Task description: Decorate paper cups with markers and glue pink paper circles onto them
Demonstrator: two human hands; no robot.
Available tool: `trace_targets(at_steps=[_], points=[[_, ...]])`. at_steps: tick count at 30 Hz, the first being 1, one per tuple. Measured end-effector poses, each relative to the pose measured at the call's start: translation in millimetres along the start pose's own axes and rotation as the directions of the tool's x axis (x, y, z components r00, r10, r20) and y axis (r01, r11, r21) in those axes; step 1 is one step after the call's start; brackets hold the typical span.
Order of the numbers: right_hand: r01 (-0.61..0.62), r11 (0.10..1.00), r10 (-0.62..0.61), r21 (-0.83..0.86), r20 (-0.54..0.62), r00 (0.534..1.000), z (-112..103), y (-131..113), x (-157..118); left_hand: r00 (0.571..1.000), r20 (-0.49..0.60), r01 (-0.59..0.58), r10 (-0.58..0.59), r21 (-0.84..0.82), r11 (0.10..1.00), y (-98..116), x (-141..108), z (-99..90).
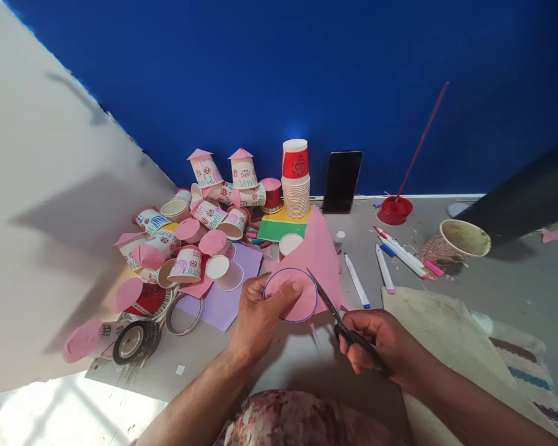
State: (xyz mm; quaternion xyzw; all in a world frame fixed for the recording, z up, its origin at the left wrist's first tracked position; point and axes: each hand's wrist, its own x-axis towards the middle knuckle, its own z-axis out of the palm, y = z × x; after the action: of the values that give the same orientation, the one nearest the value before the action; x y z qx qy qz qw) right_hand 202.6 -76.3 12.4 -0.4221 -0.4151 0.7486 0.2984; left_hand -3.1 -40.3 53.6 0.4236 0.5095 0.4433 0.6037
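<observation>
My left hand (259, 319) pinches a pink sheet of paper (324, 251) with its thumb on top. A circle outlined in blue (304, 301) is drawn on the paper, and the thumb lies across it. My right hand (374, 337) grips black-handled scissors (328, 301), whose blades point up and left at the circle's right edge. The blades look nearly closed. The larger part of the pink sheet stretches up behind the circle, in front of a white paper cup (291, 244).
Decorated paper cups (186, 263) with pink tops crowd the left side. Behind stand a cup stack (296, 179) and a phone (343, 181). Markers (357, 282), a red dish (395, 210) with a stick, a stained cup (465, 238) and a cloth (428, 328) lie rightward. Tape rolls (185, 330) sit left.
</observation>
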Motion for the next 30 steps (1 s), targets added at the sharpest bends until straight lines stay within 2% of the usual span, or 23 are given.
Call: trace_targets(at_steps=[20,30], points=[[-0.001,1.0,0.0,-0.029,-0.03,1.0,-3.2,5.4,0.7,0.998,-0.064,0.017,-0.022,-0.083,0.996,-9.7,2.6,-1.4],[0.015,0.999,-0.016,-0.031,-0.035,0.999,-5.5,14.9,2.0,0.997,-0.072,-0.001,0.0,-0.014,1.0,-7.6,4.1,-3.7]])
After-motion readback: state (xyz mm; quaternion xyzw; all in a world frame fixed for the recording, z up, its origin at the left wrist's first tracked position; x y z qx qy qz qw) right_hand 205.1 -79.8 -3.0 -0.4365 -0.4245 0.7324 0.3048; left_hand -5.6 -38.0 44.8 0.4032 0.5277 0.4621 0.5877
